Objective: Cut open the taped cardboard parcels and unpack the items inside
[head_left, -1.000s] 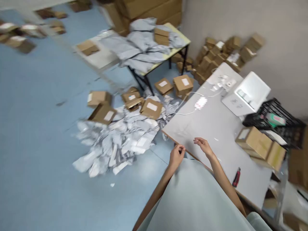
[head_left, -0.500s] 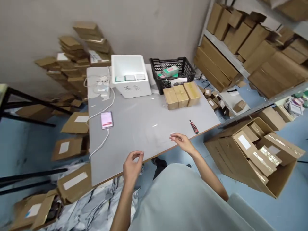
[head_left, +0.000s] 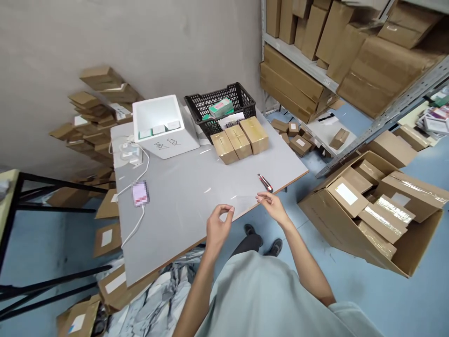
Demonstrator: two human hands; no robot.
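Over the front edge of the grey table (head_left: 175, 201), my left hand (head_left: 218, 225) is closed in a pinch, thumb against fingertips. To its right, my right hand (head_left: 272, 206) also pinches, fingers curled together. Between the two hands stretches a faint, see-through strip (head_left: 244, 200) that looks like clear tape; its outline is hard to make out. A red and black utility knife (head_left: 265, 183) lies on the table just beyond my right hand. Farther back, several taped brown cartons (head_left: 238, 141) stand side by side.
A white foam box (head_left: 175, 145) and a black plastic crate (head_left: 245, 110), both with small green-and-white boxes, stand at the back. A phone (head_left: 140, 193) on a white cable lies left. An open carton (head_left: 326, 234) of parcels stands right, below a loaded shelf (head_left: 301, 58).
My left hand has moved right, closer to my right hand. The view has turned to the right, and the clear strip between the hands now shows faintly.
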